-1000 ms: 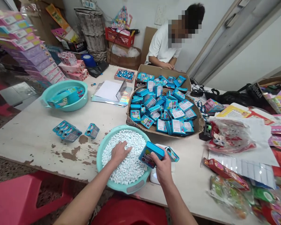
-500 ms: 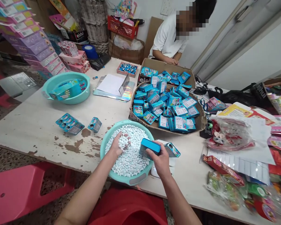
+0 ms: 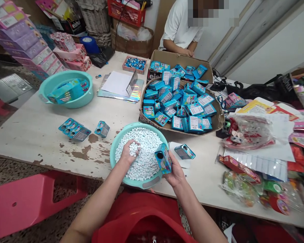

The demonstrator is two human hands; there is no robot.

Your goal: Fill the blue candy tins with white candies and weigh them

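Note:
My left hand (image 3: pixel 129 152) is cupped around a heap of small white candies (image 3: pixel 134 149), low over the turquoise basin (image 3: pixel 114 143) full of the same candies (image 3: pixel 145 162). At the basin's right side my right hand (image 3: pixel 176 170) grips a small blue candy box (image 3: pixel 163 158), whose round dark hole faces up toward me. Another blue box (image 3: pixel 184 152) lies on the table just beyond that hand. Left of the basin stand a single blue box (image 3: pixel 102 129) and a small group of blue boxes (image 3: pixel 74 129).
Behind the basin, a cardboard box (image 3: pixel 219 125) is heaped with blue candy boxes. A second turquoise basin (image 3: pixel 78 101) stands at left, with paper sheets (image 3: pixel 116 83) beside it. Packaging and bagged toys (image 3: pixel 253 133) crowd the right. Across the table sits a person (image 3: pixel 178 27).
My right hand has turned the blue box so its holed end now faces up. My left hand still holds candies over the basin. The camera view has tilted slightly downward.

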